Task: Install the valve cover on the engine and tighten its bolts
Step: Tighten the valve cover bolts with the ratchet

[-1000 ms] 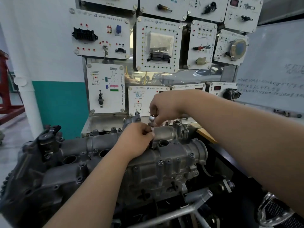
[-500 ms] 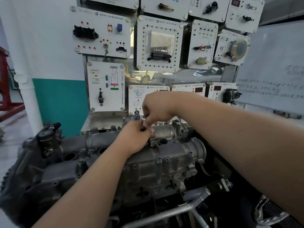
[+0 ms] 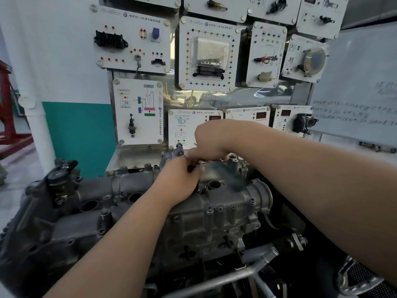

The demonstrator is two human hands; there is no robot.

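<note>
1. Valve cover (image 3: 225, 203) sits on the engine (image 3: 43, 233), directly under both grips, with bolt heads showing along its near edge.
2. A second ago the right hand (image 3: 210, 138) held a silver piece above the left hand (image 3: 180, 181). It has since dropped until the fingertips of both hands meet, and the silver piece no longer shows.
3. We judge that a bolt is being started by hand.
4. The left grip pinches a small dark part (image 3: 191, 168). The right grip is blurred, so we cannot tell whether it holds anything.
5. Behind the grips, the training panels (image 3: 131, 41) carry a round VW emblem (image 3: 125, 14). We cannot read their captions or the whiteboard (image 3: 354, 93) handwriting.
</note>
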